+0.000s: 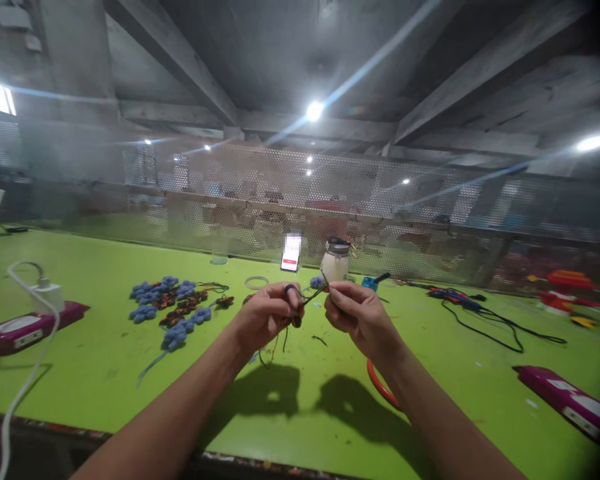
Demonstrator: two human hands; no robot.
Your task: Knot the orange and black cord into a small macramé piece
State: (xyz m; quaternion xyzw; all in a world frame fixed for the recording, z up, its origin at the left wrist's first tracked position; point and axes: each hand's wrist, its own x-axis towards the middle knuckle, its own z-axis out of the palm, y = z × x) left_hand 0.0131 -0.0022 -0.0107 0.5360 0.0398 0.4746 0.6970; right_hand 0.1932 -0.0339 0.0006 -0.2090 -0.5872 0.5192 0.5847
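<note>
Over the middle of the green table, my left hand is closed in a pinch on a thin dark cord. My right hand pinches the other end, and the cord spans the small gap between my fingers. A dark loop sits around or against my left fingers; I cannot tell which. Thin loose ends hang below my left hand. A red curved handle lies partly hidden under my right forearm. Left of my hands lie several blue knitted-looking flowers and several dark brown-orange ones.
Behind my hands stand a lidded jar and a phone. A thin ring lies nearby. Purple power strips sit at both sides, the left with a white charger. A corded tool and a red toy are right.
</note>
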